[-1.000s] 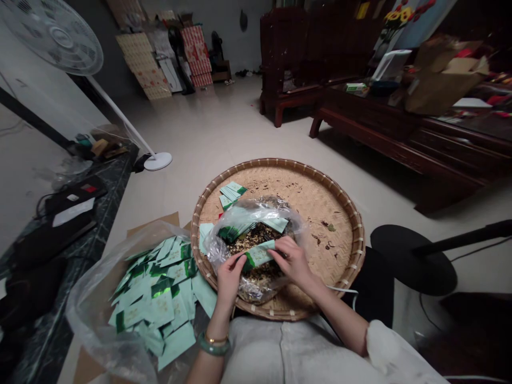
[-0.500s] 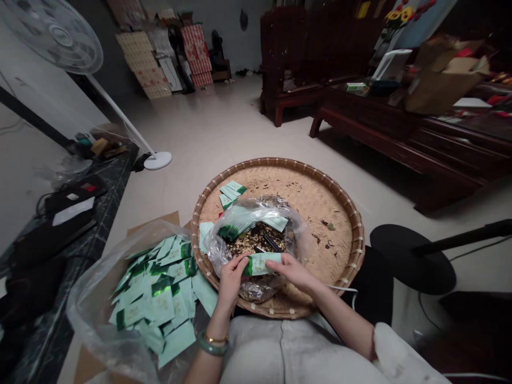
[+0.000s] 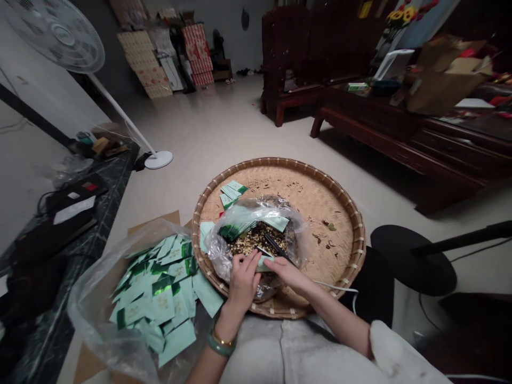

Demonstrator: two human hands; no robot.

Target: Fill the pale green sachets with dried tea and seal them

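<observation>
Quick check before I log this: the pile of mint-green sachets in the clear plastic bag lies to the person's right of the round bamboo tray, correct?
Not quite: the head view shows the pile of mint-green sachets in the clear plastic bag lying to the person's left of the round bamboo tray, not the right.

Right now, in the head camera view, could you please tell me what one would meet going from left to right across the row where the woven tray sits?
Black marbled ledge, clear plastic bag, round woven bamboo tray, round black stand base.
</observation>
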